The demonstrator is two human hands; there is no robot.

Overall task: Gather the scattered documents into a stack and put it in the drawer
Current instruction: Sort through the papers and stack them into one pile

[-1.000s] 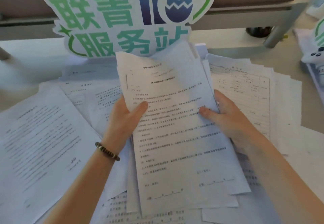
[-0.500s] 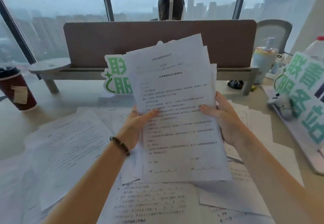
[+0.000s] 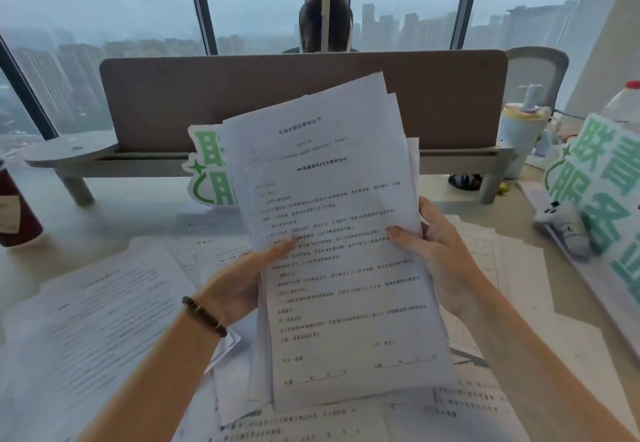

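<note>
- The left hand (image 3: pixel 239 286) pinches the left edge of the gathered stack (image 3: pixel 343 268), thumb across the printed face and fingers behind; this grip is grasping the sheets.
- The right hand (image 3: pixel 440 261) does the same on the right edge, thumb on the front; its grip also grasps the stack.
- The stack sits between the two hands, raised off the worktop (image 3: pixel 114 209) and tilted towards the camera. Its long axis runs from near to far, with the top edges fanned and uneven. Both hands sit about level, roughly midway along the long sides; neither is clearly nearer.
- Loose sheets (image 3: pixel 104 320) lie spread flat on the worktop below and to either side of the stack, so the gathering looks unfinished.
- Farther off stand a green-lettered sign (image 3: pixel 207 164), partly hidden behind the stack, and a brown divider panel (image 3: pixel 207 95).
- No drawer is in view, so I cannot tell which way the stack must travel.
</note>
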